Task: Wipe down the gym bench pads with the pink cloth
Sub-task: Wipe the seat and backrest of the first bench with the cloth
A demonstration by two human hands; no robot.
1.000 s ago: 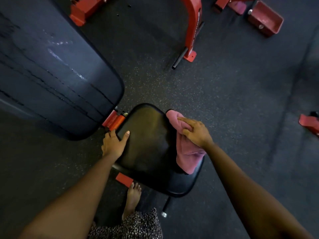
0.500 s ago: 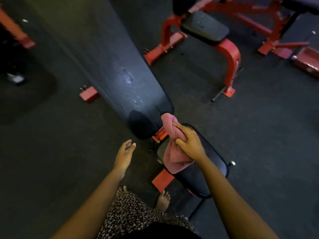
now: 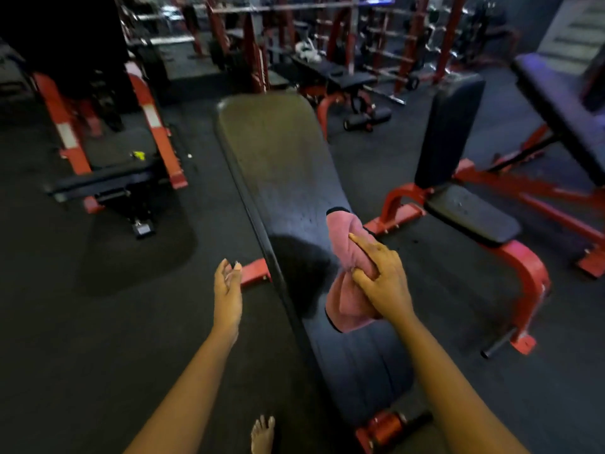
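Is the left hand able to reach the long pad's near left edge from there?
Probably yes. The left hand is open and empty beside the left edge of the long pad, nothing between them; the right hand grips the pink cloth opposite.

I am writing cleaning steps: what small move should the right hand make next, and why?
Probably sweep the right hand and pink cloth forward along the long pad: the cloth is at its near right edge, and most of the pad lies ahead.
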